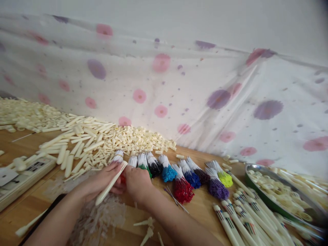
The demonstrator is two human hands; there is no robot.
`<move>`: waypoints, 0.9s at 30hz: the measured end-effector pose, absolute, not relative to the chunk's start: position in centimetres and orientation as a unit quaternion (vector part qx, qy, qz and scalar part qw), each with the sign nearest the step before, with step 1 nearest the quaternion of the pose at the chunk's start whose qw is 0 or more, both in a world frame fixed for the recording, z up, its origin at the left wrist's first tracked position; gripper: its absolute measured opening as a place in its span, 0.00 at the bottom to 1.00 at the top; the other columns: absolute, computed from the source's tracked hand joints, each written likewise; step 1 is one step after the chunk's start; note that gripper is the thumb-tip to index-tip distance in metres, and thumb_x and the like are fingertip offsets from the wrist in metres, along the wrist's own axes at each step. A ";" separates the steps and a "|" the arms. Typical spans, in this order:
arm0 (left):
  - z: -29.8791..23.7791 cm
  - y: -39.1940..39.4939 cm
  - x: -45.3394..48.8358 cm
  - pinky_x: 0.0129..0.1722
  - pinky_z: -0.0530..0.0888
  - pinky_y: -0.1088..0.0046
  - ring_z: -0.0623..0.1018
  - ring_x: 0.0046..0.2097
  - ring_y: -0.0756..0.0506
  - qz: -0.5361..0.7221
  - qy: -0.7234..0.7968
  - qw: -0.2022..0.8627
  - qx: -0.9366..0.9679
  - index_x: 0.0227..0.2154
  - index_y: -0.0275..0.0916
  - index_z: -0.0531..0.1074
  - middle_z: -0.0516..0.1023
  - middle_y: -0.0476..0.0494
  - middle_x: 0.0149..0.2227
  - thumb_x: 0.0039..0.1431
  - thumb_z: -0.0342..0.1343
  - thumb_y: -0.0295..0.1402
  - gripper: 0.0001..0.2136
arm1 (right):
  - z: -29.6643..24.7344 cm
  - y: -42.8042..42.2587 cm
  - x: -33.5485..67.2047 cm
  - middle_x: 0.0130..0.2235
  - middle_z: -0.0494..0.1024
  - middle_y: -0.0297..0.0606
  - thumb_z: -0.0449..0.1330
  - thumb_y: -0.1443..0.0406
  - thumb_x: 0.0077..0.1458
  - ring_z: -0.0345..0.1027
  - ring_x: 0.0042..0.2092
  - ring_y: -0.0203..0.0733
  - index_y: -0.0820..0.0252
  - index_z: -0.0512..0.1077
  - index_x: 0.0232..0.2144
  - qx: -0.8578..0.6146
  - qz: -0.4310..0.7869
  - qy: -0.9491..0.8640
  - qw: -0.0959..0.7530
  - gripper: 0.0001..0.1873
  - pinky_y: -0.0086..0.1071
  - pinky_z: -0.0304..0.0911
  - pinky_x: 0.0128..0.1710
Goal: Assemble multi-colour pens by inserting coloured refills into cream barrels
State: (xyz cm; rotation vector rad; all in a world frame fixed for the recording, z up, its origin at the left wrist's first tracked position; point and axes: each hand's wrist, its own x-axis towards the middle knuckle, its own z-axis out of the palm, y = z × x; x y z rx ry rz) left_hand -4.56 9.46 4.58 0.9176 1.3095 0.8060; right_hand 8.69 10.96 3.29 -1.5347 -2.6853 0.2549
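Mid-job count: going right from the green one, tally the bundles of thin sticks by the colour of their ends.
green bundle: 1
black bundle: 1
light blue bundle: 1
red bundle: 1
dark blue bundle: 1
very dark, maroon-looking bundle: 1
purple bundle: 1
yellow-green bundle: 1
Total: 8

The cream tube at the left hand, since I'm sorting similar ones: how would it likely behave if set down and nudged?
The cream tube would probably roll, since it looks long and rounded. Its tapered end may make it swing in a curve. It is likely stiff, showing no visible bend.
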 end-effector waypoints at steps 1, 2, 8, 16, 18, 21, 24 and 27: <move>4.5 9.5 -4.5 0.32 0.76 0.62 0.81 0.31 0.39 0.351 0.566 0.634 0.393 0.46 0.36 0.67 0.76 0.50 0.21 0.44 0.63 0.43 0.27 | 3.4 11.1 8.9 0.37 0.78 0.44 0.55 0.65 0.54 0.74 0.37 0.47 0.63 0.67 0.40 -0.490 0.084 -0.867 0.017 0.11 0.34 0.67 0.32; 4.5 9.5 -4.5 0.34 0.76 0.61 0.81 0.31 0.39 0.350 0.561 0.641 0.388 0.48 0.35 0.65 0.77 0.50 0.21 0.44 0.63 0.44 0.29 | 3.5 11.2 9.2 0.37 0.79 0.44 0.56 0.65 0.53 0.75 0.37 0.47 0.63 0.67 0.40 -0.485 0.087 -0.870 0.014 0.11 0.33 0.67 0.31; 4.5 9.5 -4.5 0.38 0.76 0.62 0.82 0.31 0.40 0.358 0.561 0.651 0.365 0.59 0.30 0.51 0.79 0.47 0.23 0.53 0.60 0.38 0.35 | 4.0 11.6 10.8 0.36 0.79 0.41 0.48 0.64 0.60 0.75 0.36 0.44 0.59 0.66 0.39 -0.478 0.102 -0.872 0.014 0.09 0.30 0.64 0.31; 3.9 10.0 -4.6 0.38 0.77 0.61 0.82 0.32 0.39 0.365 0.559 0.653 0.357 0.55 0.33 0.59 0.82 0.41 0.28 0.54 0.59 0.35 0.27 | 4.3 11.6 8.8 0.39 0.77 0.52 0.43 0.64 0.63 0.74 0.40 0.52 0.64 0.66 0.44 -0.508 0.094 -0.856 -0.010 0.15 0.41 0.67 0.32; 3.9 10.0 -4.7 0.38 0.77 0.62 0.82 0.33 0.39 0.368 0.553 0.652 0.364 0.51 0.34 0.63 0.82 0.42 0.29 0.53 0.59 0.37 0.24 | 4.7 11.4 8.2 0.42 0.76 0.50 0.51 0.64 0.58 0.73 0.42 0.53 0.62 0.68 0.44 -0.490 0.093 -0.866 -0.024 0.13 0.42 0.68 0.33; 3.9 10.0 -4.6 0.36 0.77 0.63 0.82 0.31 0.40 0.365 0.563 0.644 0.367 0.50 0.35 0.63 0.82 0.45 0.27 0.53 0.59 0.37 0.23 | 5.2 11.3 7.9 0.43 0.75 0.50 0.58 0.66 0.52 0.73 0.42 0.51 0.62 0.70 0.43 -0.476 0.095 -0.873 -0.049 0.14 0.40 0.68 0.34; 3.9 10.1 -4.4 0.35 0.76 0.63 0.81 0.28 0.40 0.356 0.579 0.637 0.364 0.50 0.36 0.62 0.80 0.47 0.22 0.55 0.57 0.36 0.21 | 5.3 11.4 8.1 0.44 0.74 0.49 0.59 0.67 0.52 0.72 0.43 0.49 0.64 0.71 0.43 -0.478 0.098 -0.870 -0.074 0.14 0.38 0.69 0.35; 3.9 10.1 -4.3 0.36 0.76 0.61 0.82 0.29 0.39 0.357 0.584 0.632 0.364 0.48 0.38 0.63 0.79 0.48 0.21 0.56 0.55 0.36 0.17 | 5.3 11.8 8.4 0.44 0.74 0.43 0.58 0.65 0.57 0.72 0.42 0.44 0.64 0.70 0.43 -0.480 0.100 -0.866 -0.097 0.12 0.38 0.69 0.37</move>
